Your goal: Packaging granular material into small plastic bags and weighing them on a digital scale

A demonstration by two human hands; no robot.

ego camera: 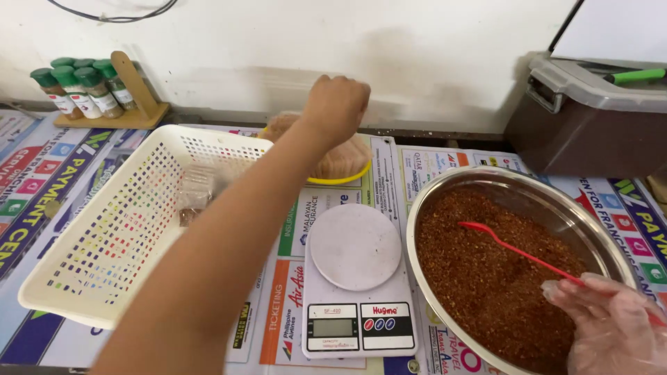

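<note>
Left hand (335,107), closed in a fist, hovers over the yellow bowl (340,167) at twelve o'clock from the scale (356,278). Gloved right hand (615,326) grips a red spoon (517,251) in the steel bowl (597,239) of chili flakes (486,285).

Bare, sleeveless left forearm and left hand (335,104) at centre; right hand (611,326), lower right, in a clear crinkled plastic glove

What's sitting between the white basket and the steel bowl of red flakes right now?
In the head view, a white kitchen scale sits between the white basket and the steel bowl, its round platform bare.
</note>
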